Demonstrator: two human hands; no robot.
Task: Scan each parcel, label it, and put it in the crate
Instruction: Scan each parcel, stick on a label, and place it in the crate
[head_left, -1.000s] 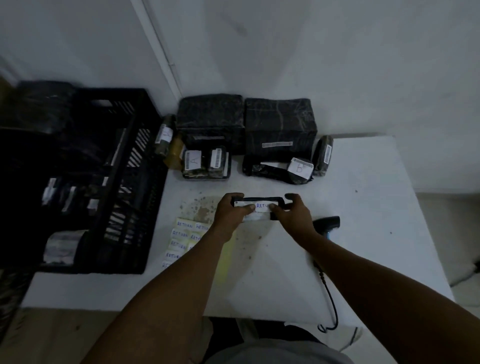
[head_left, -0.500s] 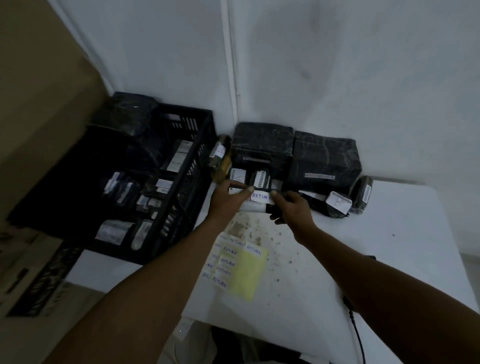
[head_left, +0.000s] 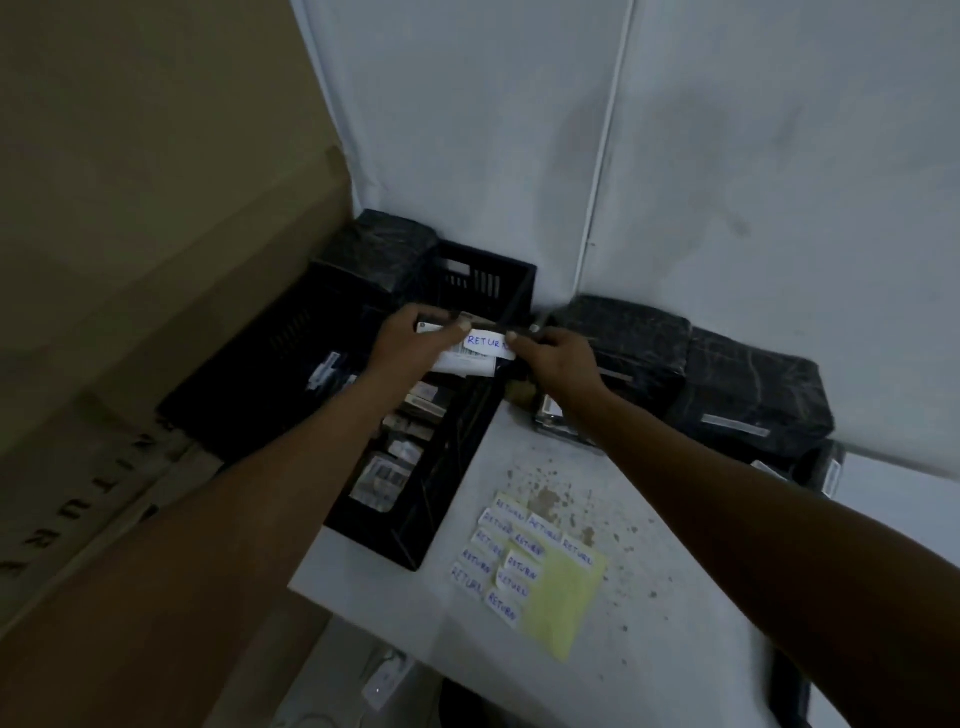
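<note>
Both hands grip one small parcel (head_left: 470, 349) above the black crate (head_left: 467, 431), the left hand (head_left: 410, 343) at its left end, the right hand (head_left: 558, 358) at its right. The parcel is dark, with a white "RETURN" label (head_left: 488, 343) on top. Labelled parcels (head_left: 395, 457) lie in the crate; spare labels (head_left: 506, 558) lie on the table (head_left: 675, 623); big black-wrapped parcels (head_left: 691, 374) line the wall

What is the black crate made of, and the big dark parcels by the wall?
The crate looks like hard matte black plastic: its walls are moulded into slotted grids. The big parcels seem wrapped in glossy black plastic film, since they show wrinkles and a faint shine. What is under the film cannot be seen.
</note>
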